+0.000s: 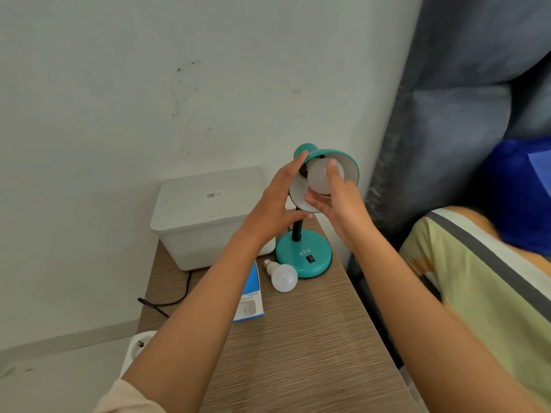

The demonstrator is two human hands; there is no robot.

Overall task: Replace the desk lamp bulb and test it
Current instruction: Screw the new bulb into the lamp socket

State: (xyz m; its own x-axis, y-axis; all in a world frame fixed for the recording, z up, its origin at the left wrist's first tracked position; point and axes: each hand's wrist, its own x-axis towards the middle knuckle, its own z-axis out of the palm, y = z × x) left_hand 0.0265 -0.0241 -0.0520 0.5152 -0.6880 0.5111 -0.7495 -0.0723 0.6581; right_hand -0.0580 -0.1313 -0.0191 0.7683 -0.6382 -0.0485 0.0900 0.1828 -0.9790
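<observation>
Head view: the right hand [343,204] curls its fingers [331,171] round the frosted bulb [322,183] inside the glossy teal shade [348,160], while the left hand [274,201] presses nearly straight fingers against the shade's outside. Light, smooth and probably fragile, the bulb wants a gentle grip round its dome; another bulb [283,277] lies on the wood-grain tabletop [313,338].

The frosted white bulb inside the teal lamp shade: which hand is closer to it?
Right. The right hand grips the frosted white bulb itself. The left hand rests on the left rim of the teal lamp shade, beside the bulb.
</observation>
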